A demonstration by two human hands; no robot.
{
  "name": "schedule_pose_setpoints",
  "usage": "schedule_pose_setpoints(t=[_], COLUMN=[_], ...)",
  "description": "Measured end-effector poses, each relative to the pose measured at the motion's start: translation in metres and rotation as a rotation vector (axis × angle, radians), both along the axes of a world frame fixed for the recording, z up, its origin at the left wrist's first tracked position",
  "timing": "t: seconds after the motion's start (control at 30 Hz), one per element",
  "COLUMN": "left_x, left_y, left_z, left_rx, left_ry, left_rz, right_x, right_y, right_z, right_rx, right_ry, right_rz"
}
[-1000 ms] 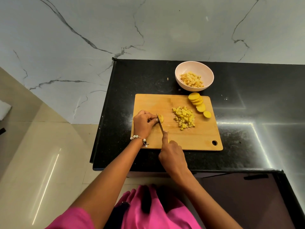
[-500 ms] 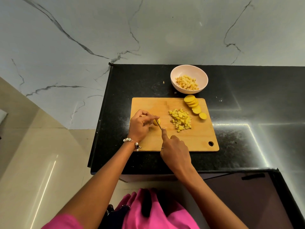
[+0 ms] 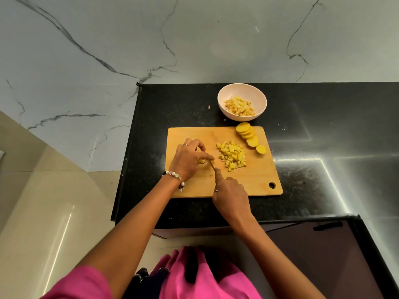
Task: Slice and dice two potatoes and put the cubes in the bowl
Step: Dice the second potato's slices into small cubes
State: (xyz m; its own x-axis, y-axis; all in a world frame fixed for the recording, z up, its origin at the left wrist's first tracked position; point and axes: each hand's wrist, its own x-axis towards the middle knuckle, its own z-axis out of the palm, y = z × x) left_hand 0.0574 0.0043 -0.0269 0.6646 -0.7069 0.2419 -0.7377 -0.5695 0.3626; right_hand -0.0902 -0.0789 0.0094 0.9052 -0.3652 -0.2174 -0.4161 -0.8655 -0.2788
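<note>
Left hand (image 3: 190,157): fingers curled over a potato piece (image 3: 201,161), holding it on the board (image 3: 194,188).
Right hand (image 3: 231,195): grips the knife (image 3: 212,165), index finger along the spine; blade beside the left fingertips.
Cubes (image 3: 232,156): heap at board centre, right of the knife.
Slices (image 3: 248,134): overlapping row at far right corner.
Bowl (image 3: 259,98): beyond the board, holds cubes.
Counter (image 3: 323,126): black, under board and bowl.
</note>
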Motion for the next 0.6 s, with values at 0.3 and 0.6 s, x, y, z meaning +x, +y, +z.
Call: schedule_pose_setpoints(t=[0.3,0.6], left_x=[0.011,-0.002], left_y=[-0.001,-0.002], left_z=[0.001,-0.004], left_rx=[0.059,-0.233], left_ry=[0.138,0.328], left_rz=[0.066,0.505], right_x=[-0.018,-0.014], right_y=[-0.013,-0.033], right_z=[0.014,0.016], right_rx=[0.145,0.297], right_ry=[-0.065,-0.243], right_rz=[-0.012,-0.162])
